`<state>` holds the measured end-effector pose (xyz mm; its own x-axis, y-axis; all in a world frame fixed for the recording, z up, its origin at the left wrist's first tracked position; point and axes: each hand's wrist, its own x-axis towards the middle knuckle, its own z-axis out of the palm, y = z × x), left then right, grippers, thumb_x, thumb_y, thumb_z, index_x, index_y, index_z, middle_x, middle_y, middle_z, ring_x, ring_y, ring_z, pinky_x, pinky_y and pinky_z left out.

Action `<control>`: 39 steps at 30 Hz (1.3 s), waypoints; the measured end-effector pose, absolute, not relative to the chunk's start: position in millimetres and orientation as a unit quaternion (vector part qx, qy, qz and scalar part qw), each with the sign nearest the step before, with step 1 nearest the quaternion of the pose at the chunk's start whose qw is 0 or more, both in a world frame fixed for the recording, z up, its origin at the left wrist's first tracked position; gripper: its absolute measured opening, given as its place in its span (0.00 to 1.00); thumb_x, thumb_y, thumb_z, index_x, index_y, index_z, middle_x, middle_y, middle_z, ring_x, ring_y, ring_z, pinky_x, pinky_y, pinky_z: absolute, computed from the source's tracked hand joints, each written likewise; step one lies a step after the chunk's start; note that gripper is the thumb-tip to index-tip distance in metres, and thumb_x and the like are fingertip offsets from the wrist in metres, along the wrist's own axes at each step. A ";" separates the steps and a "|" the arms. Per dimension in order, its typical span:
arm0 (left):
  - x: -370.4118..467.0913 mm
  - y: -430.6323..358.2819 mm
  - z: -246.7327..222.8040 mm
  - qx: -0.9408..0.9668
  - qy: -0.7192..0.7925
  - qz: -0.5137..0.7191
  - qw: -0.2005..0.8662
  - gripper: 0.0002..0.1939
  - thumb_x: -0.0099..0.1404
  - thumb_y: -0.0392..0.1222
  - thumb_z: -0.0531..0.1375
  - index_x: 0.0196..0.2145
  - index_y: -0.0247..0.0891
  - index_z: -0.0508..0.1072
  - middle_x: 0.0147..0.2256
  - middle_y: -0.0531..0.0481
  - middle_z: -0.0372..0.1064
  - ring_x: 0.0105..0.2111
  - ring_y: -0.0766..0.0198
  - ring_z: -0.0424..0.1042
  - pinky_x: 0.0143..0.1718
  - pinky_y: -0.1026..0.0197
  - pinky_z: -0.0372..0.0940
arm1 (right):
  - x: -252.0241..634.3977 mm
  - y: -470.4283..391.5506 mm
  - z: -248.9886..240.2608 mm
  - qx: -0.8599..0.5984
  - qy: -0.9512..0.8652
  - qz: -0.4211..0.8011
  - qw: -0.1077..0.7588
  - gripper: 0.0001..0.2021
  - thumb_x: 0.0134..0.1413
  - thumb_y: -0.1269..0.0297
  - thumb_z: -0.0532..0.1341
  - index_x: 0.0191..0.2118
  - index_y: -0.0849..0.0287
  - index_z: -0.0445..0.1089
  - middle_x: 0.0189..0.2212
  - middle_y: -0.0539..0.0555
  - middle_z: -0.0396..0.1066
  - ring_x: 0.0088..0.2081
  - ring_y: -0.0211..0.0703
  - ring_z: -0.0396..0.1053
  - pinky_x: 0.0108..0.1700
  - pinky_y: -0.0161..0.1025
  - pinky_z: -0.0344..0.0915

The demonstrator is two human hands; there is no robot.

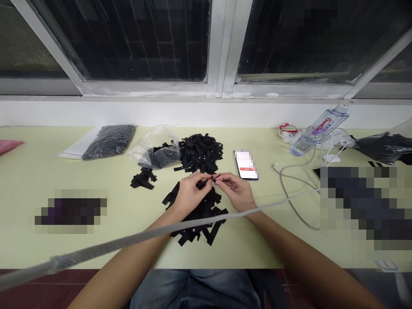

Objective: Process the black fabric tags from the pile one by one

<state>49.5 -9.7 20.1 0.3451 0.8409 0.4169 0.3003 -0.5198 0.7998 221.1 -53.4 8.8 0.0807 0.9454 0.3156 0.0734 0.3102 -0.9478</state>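
Note:
My left hand (192, 192) and my right hand (236, 191) meet over the middle of the table, thumbs and forefingers pinched on one short black fabric strip (213, 178). Most of that strip is covered by my fingertips. Beneath my hands spreads a near pile of black fabric strips (206, 210), some with small shiny bits on them. Just beyond lies a second, taller heap of similar strips (202, 153). A clear plastic bag (159, 150) with more black pieces in it touches that heap on its left. A small cluster of strips (142, 178) sits in front of the bag.
A lit phone (246, 165) lies right of the far heap. Further right are a tilted water bottle (318, 128), grey cables (283, 180) and a black bag (383, 146). A full packed bag (109, 140) rests at back left. A grey cord (144, 235) crosses before my forearms.

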 end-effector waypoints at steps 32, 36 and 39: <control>44.3 5.0 14.5 0.744 0.382 0.393 0.383 0.13 0.64 0.50 0.63 0.37 0.37 0.77 0.32 0.49 0.76 0.32 0.64 0.73 0.33 0.64 0.65 | 218.7 -53.6 8.7 -0.453 -0.531 0.430 0.573 0.13 0.53 0.53 0.68 0.37 0.57 0.73 0.35 0.53 0.75 0.39 0.41 0.75 0.46 0.42 0.74; 42.4 4.9 17.3 0.757 0.376 0.384 0.373 0.12 0.64 0.49 0.62 0.35 0.37 0.77 0.31 0.49 0.76 0.32 0.64 0.72 0.31 0.65 0.63 | 219.5 -53.6 5.5 -0.452 -0.532 0.425 0.576 0.12 0.55 0.54 0.67 0.38 0.58 0.73 0.34 0.53 0.75 0.39 0.41 0.75 0.46 0.42 0.74; 41.0 3.9 19.0 0.767 0.364 0.375 0.373 0.10 0.64 0.47 0.62 0.33 0.36 0.76 0.31 0.50 0.75 0.32 0.64 0.71 0.31 0.65 0.62 | 219.7 -53.0 3.2 -0.458 -0.536 0.417 0.575 0.12 0.55 0.54 0.67 0.38 0.58 0.74 0.33 0.53 0.75 0.38 0.42 0.75 0.46 0.43 0.74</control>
<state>41.0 3.9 19.0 0.4534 0.8382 0.3031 0.2787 -0.4563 0.8451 219.7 -53.0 3.2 0.0792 0.9690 0.2340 0.0116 0.2339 -0.9722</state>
